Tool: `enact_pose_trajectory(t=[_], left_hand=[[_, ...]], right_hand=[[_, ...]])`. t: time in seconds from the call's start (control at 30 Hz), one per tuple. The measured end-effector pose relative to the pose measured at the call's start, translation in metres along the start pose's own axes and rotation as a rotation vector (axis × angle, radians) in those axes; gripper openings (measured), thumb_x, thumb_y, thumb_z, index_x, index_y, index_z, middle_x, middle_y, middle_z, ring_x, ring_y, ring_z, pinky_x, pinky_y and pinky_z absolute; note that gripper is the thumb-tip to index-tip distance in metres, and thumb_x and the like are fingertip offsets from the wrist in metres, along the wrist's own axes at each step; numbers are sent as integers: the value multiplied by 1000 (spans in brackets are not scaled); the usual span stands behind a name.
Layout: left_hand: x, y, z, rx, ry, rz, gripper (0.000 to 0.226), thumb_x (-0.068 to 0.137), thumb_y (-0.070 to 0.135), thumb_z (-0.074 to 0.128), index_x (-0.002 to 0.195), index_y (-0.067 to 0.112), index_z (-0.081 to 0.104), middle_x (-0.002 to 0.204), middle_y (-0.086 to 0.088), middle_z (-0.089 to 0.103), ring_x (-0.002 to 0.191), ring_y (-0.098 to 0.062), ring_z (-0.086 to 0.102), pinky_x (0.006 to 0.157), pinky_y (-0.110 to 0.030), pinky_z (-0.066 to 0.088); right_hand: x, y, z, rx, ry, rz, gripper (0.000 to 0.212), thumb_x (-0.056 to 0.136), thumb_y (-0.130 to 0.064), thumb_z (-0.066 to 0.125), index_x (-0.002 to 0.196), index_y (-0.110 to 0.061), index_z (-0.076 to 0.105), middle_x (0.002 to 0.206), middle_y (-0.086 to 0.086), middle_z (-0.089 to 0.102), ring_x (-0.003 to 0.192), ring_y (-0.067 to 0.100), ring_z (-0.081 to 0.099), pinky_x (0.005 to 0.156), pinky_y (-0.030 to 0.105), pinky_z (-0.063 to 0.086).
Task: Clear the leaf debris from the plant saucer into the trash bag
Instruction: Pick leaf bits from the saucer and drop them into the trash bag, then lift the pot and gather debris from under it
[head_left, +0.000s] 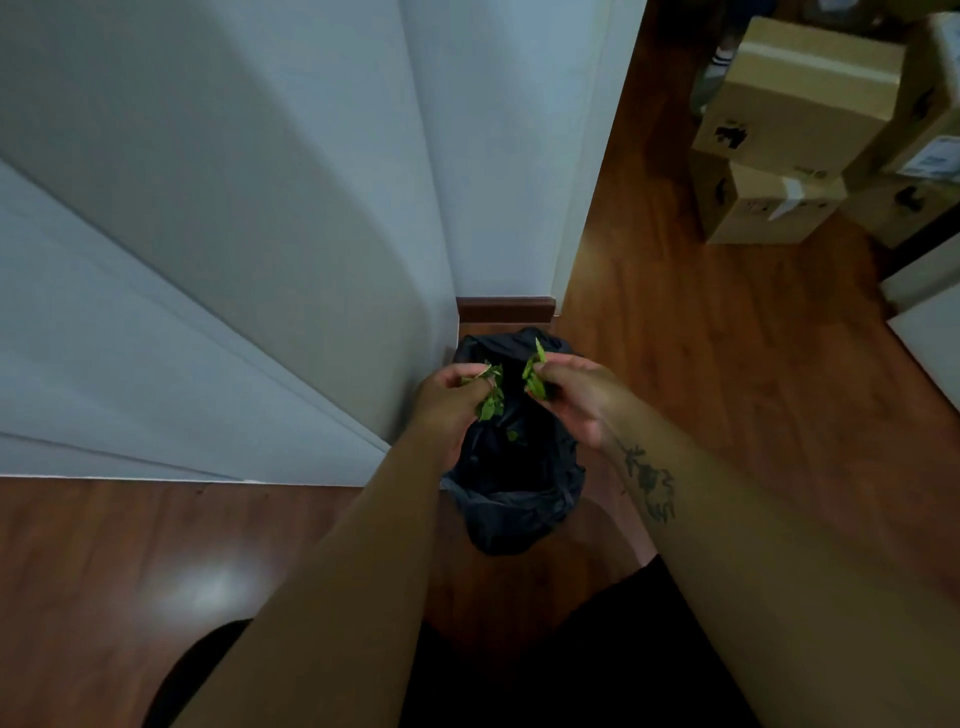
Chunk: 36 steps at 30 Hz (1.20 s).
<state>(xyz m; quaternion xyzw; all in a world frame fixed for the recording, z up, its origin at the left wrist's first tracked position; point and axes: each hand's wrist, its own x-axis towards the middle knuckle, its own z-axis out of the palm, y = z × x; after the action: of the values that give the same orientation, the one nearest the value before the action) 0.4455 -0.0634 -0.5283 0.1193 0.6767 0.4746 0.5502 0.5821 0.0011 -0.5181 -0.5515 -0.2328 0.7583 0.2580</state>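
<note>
A black trash bag (514, 509) lines a small bin on the wooden floor, its mouth open upward. Both my hands hover over that opening. My left hand (449, 402) pinches a clump of green leaves (492, 400) that hangs down toward the bag. My right hand (576, 395) grips another bunch of green leaves (535, 374) between thumb and fingers. A small green scrap (512, 435) shows against the dark inside of the bag. The plant saucer is not in view.
A white wall and door panel (234, 234) stands directly left of the bin. Brown wooden floor (727, 364) stretches to the right. Stacked cardboard boxes (795, 130) sit at the far right. My dark-clothed legs fill the bottom edge.
</note>
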Motion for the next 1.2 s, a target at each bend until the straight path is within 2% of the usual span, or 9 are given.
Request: enact_pose_trajectory(t=[0.1,0.23,0.3,0.4,0.5,0.57,0.73,1.0,1.2], left_hand=[[4,-6,-2,146,-39,-41,31,91,18,66,122,19,60,119,-5,64,97,-16,60,84,-32,48],[11,-4,-6,314,-42,-31,47,94,26,62,138,14,51,129,-2,55,110,-15,54,88,-29,42],[11,2,-8,317,-43,-1,43,95,22,61,135,11,52,124,-5,57,111,-21,58,93,-31,47],[1,19,-8,281,-63,46,25,94,14,61,118,5,60,106,-11,63,90,-23,64,84,-30,54],[-17,45,-4,274,-83,110,3,94,8,60,96,6,62,90,-12,65,73,-17,64,71,-25,56],[-35,69,0,267,-94,142,5,93,7,61,88,8,62,86,-9,65,70,-16,64,68,-22,57],[-87,133,8,216,-116,187,5,91,8,64,87,10,65,88,-11,68,74,-17,67,79,-29,58],[-180,259,28,144,-147,270,1,90,4,64,91,4,64,86,-10,67,71,-18,66,77,-27,58],[-229,338,18,134,-155,379,7,89,11,68,94,6,68,88,-10,70,78,-22,69,87,-36,58]], right_hand=[[5,10,-5,-312,15,78,23,90,-12,61,113,-15,62,112,8,64,103,21,58,95,36,46],[11,11,-4,-551,125,6,24,90,-12,61,114,-9,63,112,14,64,85,20,59,69,28,49],[8,4,-1,-588,150,-31,11,91,-12,59,99,-9,65,101,15,64,78,24,56,64,32,47],[-6,-16,6,-559,169,-65,6,91,-9,56,91,-7,61,83,10,60,64,18,54,56,25,47],[-29,-42,17,-529,154,-126,12,91,-5,56,80,-9,60,71,6,58,58,14,52,46,16,47],[-48,-64,24,-510,146,-154,19,90,-2,56,72,-10,57,68,6,57,57,14,52,42,13,47],[-102,-125,46,-483,151,-210,10,88,-1,57,80,-5,61,69,9,58,59,16,55,56,23,51],[-203,-232,90,-448,140,-305,6,88,-3,58,86,-4,63,81,9,64,72,18,62,69,25,54],[-254,-289,130,-443,98,-412,15,86,-7,62,99,-1,65,92,15,67,83,24,66,78,30,57]])
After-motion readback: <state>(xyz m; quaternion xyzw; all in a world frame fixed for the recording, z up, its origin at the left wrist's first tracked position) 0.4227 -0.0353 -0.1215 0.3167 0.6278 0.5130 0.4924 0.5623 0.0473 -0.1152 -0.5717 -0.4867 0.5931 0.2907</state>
